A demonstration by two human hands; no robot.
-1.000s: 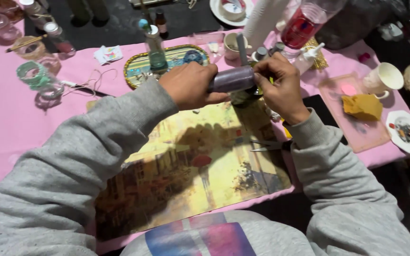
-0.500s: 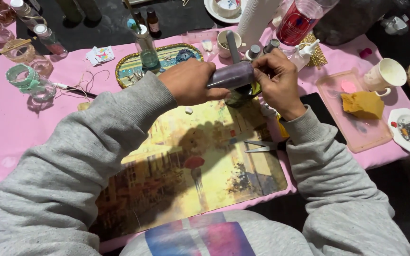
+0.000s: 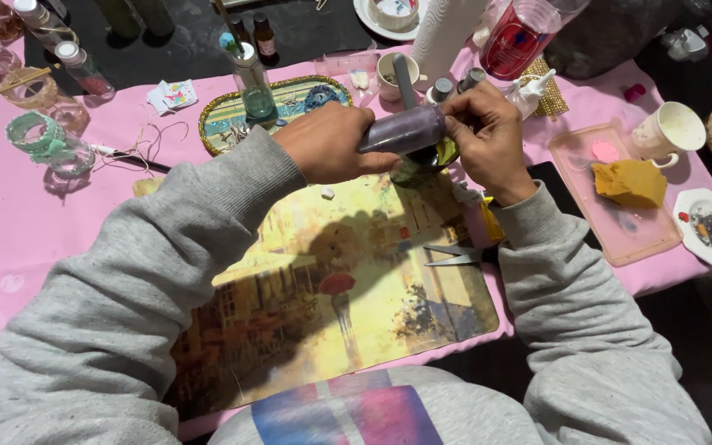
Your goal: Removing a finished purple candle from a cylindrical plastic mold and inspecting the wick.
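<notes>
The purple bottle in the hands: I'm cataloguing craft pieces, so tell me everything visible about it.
The purple bottle is a dull, greyish-violet cylinder with a matte coating. It lies roughly level above the picture placemat. The left hand wraps one end; the right hand pinches the other. Both ends are hidden.

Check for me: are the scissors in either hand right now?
No: the scissors lie on the picture mat, while the left hand and right hand both grip the purple bottle.

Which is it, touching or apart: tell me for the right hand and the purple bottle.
Touching. The head view shows the right hand with fingertips pressed on one end of the purple bottle, with the left hand gripping the other end.
</notes>
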